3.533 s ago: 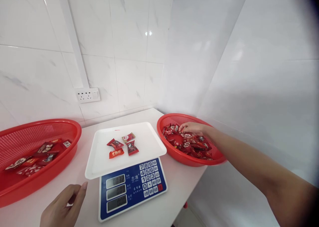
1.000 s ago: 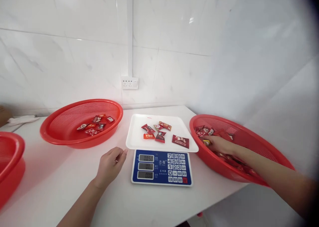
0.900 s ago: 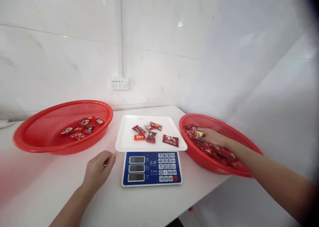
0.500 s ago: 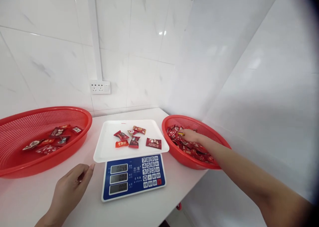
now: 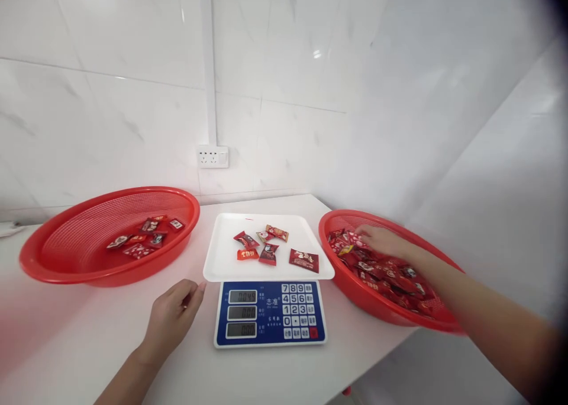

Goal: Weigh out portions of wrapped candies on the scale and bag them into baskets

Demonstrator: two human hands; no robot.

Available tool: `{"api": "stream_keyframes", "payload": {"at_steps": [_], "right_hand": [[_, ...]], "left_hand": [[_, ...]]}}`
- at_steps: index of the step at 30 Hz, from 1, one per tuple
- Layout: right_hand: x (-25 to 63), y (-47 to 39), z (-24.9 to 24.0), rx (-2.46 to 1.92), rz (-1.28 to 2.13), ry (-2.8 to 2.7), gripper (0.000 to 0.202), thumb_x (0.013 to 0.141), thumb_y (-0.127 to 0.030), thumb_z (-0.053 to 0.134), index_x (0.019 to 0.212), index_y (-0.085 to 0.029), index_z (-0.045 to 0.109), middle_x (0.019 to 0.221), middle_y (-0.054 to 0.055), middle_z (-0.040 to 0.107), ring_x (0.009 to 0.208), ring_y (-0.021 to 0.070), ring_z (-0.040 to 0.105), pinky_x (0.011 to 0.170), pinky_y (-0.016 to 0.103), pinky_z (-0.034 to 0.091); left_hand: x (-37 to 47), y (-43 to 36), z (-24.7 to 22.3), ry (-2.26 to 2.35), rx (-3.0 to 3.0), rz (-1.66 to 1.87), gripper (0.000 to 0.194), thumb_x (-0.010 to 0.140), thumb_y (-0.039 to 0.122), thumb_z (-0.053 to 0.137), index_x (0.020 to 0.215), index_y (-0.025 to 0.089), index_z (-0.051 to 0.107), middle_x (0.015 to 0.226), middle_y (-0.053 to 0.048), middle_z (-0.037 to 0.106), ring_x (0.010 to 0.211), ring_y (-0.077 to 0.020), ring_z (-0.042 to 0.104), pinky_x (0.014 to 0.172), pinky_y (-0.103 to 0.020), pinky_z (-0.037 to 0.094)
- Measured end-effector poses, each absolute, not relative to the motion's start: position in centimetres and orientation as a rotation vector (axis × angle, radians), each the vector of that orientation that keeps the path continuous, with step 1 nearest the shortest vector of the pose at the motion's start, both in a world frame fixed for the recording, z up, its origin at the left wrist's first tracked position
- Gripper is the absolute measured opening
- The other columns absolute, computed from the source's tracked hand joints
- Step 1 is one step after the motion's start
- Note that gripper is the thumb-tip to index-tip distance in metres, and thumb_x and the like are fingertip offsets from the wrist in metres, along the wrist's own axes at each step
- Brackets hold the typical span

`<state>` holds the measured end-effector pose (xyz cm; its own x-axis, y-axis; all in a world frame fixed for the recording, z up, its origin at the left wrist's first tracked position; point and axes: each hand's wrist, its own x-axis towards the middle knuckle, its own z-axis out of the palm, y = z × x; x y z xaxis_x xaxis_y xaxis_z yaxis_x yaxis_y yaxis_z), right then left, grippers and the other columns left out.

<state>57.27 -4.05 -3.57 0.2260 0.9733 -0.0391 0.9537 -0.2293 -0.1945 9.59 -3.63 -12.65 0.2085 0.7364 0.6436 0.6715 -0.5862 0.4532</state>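
Observation:
My left hand point(image 5: 171, 316) is loosely closed over the table, left of the scale, its fingers curled and nothing visible in them. My right hand point(image 5: 384, 241) reaches into the right red basket point(image 5: 355, 298). Its slightly blurred fingertips touch a red wrapped candy with a pale pattern point(image 5: 356, 239); whether they pinch it is hidden. A yellow-marked wrapper point(image 5: 345, 250) lies just left of those fingers. Between the hands, a digital scale point(image 5: 271, 313) carries a white tray point(image 5: 222, 263). Several wrapped candies lie on it, including a flat dark red packet point(image 5: 304, 260). The top display seems to read 0.049.
At the left stands another red basket point(image 5: 57, 269) with several wrapped candies point(image 5: 142, 250) inside. The white table point(image 5: 199, 369) meets a tiled wall with a socket point(image 5: 213, 156). The right basket reaches past the table's right edge.
The view has turned left, so everything sits further right. My right hand has shifted slightly within the basket, and the yellow-marked wrapper now lies apart from its fingers. Tray and display look unchanged.

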Motion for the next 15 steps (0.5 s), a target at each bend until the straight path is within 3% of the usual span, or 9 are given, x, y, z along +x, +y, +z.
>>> {"api": "stream_keyframes", "payload": {"at_steps": [6, 11, 15], "right_hand": [[54.4, -3.6, -0.5, -2.225, 0.119, -1.792, 0.032, 0.085, -0.022, 0.038, 0.11, -0.02, 0.058, 0.107, 0.008, 0.066, 0.101, 0.0262, 0.06, 0.09, 0.037, 0.042], [47.7, -4.0, 0.9, -1.873, 0.567, -1.773, 0.037, 0.087, -0.035, 0.041, 0.119, -0.023, 0.055, 0.106, 0.004, 0.067, 0.093, 0.0212, 0.064, 0.081, 0.032, 0.05], [45.8, -3.7, 0.6, -1.677, 0.624, -1.838, 0.044, 0.088, -0.038, 0.043, 0.129, -0.025, 0.046, 0.125, 0.005, 0.058, 0.109, 0.0197, 0.057, 0.086, 0.03, 0.048]], "left_hand": [[9.7, -3.8, -12.6, 1.395, 2.382, 1.342, 0.03, 0.086, 0.033, 0.046, 0.059, 0.02, 0.039, 0.05, 0.006, 0.042, 0.045, -0.0068, 0.036, 0.044, -0.017, 0.031], [9.7, -3.8, -12.5, 1.372, 2.389, 1.346, 0.029, 0.085, 0.033, 0.047, 0.06, 0.02, 0.041, 0.051, 0.005, 0.045, 0.046, -0.0067, 0.038, 0.043, -0.017, 0.031], [9.6, -3.9, -12.3, 1.367, 2.399, 1.392, 0.031, 0.086, 0.032, 0.046, 0.058, 0.02, 0.041, 0.049, 0.006, 0.043, 0.045, -0.0065, 0.037, 0.043, -0.017, 0.031]]}}
